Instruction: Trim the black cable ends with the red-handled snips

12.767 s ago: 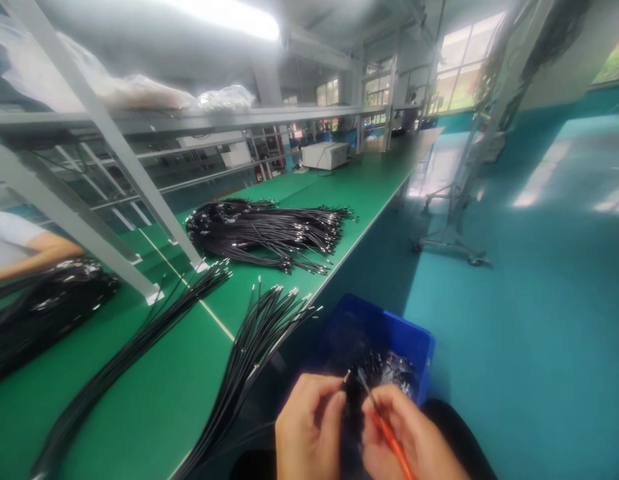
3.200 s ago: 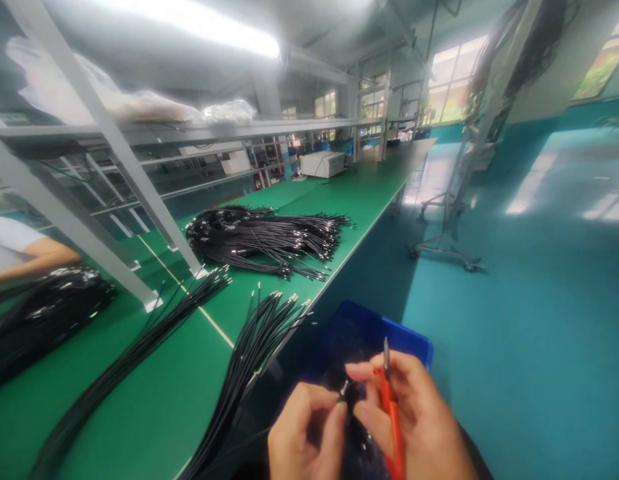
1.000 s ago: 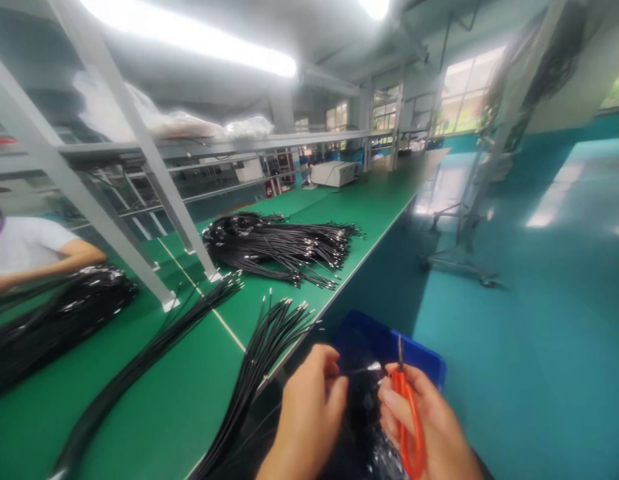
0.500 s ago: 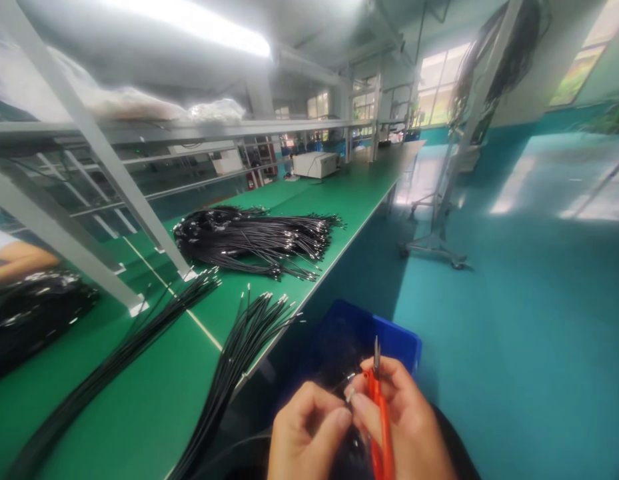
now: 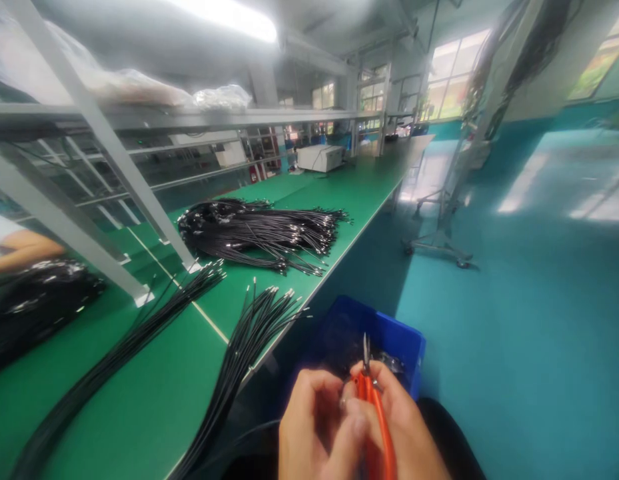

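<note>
My right hand (image 5: 404,427) is closed round orange-handled pliers (image 5: 380,417), whose narrow metal jaws point up and away. Touching it, my left hand (image 5: 316,427) pinches with thumb and fingers. A thin black cable (image 5: 259,432) runs into the left hand from the lower left; its end is mostly hidden, with a small pale bit between the hands. Below and beyond both hands is a blue bin (image 5: 399,340) with dark and clear scraps inside. A bundle of black cables (image 5: 239,353) with pale tips lies along the green table's edge, left of my hands.
On the green table (image 5: 154,373) lie a second cable bundle (image 5: 124,353) and a big pile of black cables (image 5: 259,230). Metal shelf posts (image 5: 109,153) rise from it. A person's arm (image 5: 32,252) is at the far left. A wheeled rack (image 5: 442,227) stands on the right.
My view has shifted slightly. My hands have drawn closer together, the left thumb now overlapping the right hand, and the pliers have tilted leftward. The pale tip between the fingers is more covered.
</note>
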Demonstrator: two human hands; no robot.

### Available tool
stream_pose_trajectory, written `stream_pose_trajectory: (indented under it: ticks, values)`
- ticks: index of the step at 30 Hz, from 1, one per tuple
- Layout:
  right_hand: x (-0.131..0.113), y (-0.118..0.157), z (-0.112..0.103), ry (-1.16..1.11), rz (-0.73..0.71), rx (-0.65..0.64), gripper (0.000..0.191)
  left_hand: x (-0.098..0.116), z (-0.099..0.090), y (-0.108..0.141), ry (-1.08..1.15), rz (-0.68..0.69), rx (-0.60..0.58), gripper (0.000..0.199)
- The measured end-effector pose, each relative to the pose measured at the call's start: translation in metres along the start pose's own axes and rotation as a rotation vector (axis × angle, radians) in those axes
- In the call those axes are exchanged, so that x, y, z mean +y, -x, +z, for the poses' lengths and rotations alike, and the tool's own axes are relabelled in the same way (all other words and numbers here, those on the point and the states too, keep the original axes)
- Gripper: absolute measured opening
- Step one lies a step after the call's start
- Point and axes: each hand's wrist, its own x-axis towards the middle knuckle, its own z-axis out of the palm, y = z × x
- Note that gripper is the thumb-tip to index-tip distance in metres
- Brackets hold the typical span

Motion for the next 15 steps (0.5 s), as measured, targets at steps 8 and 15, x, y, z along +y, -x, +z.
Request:
stream_pose_trajectory:
  ticks: [8, 15]
  values:
    - [-0.002, 0.0, -0.001, -0.181, 0.096, -0.156, 0.026, 0.017, -0.009, -0.014, 0.207, -0.216, -0.124, 0.03]
    - [0.002, -0.01, -0.01, -0.21, 0.071, -0.291, 0.033, 0.018, 0.002, -0.014, 0.386, -0.217, -0.135, 0.025]
